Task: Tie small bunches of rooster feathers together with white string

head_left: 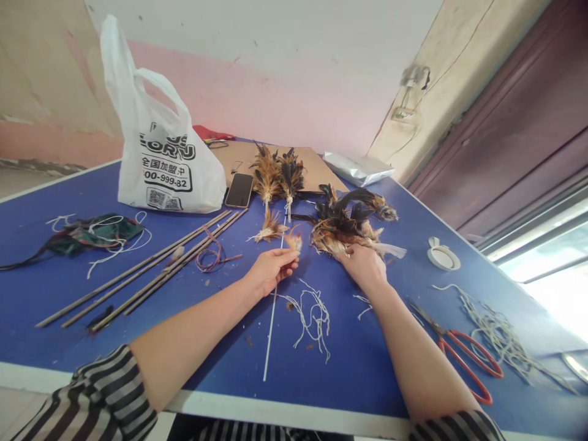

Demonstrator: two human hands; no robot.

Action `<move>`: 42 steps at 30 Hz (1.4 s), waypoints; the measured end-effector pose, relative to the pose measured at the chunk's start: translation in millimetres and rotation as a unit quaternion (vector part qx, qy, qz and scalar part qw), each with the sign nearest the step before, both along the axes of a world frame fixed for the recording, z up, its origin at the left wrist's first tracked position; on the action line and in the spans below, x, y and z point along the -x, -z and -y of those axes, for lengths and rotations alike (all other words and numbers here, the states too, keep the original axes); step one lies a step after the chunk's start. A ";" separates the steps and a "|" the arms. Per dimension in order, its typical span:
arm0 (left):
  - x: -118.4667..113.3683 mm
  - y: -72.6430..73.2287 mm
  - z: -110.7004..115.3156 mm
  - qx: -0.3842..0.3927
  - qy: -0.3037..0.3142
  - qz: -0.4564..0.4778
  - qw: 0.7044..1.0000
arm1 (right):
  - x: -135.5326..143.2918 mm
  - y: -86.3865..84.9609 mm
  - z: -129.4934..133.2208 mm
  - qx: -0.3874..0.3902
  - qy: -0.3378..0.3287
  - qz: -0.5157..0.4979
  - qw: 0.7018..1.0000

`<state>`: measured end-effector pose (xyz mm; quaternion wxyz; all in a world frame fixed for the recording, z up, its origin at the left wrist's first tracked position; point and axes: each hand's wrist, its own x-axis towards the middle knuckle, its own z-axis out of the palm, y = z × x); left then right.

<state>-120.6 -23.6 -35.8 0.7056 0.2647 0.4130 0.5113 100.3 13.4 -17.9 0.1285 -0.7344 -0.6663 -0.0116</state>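
Observation:
Between the thumb and fingers of my left hand is a small orange-brown feather, held upright above the blue table. My right hand reaches into a loose pile of brown and black feathers; its fingertips are partly hidden among them, so what they pinch is not clear. Just beyond my left hand lies a small bunch of brown feathers. Behind it are two tied feather bundles, one brown and one darker, with pale bound stems.
Wooden sticks, a phone, a white plastic bag and a dark green tangle lie to the left. White strings lie in front. Red-handled scissors, grey cord and a tape roll are at right.

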 end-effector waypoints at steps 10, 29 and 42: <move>-1.5 -1.8 1.7 -0.002 0.007 -0.003 1.000 | -15.3 -0.6 -0.4 -0.067 -0.063 -0.227 0.970; -12.2 2.3 12.8 0.076 0.095 0.106 0.987 | 54.5 -3.1 44.2 0.055 -0.231 -0.431 0.870; -17.4 -2.5 17.7 -0.066 0.016 -0.051 0.996 | 58.2 -3.7 48.3 0.117 -0.170 -0.494 0.845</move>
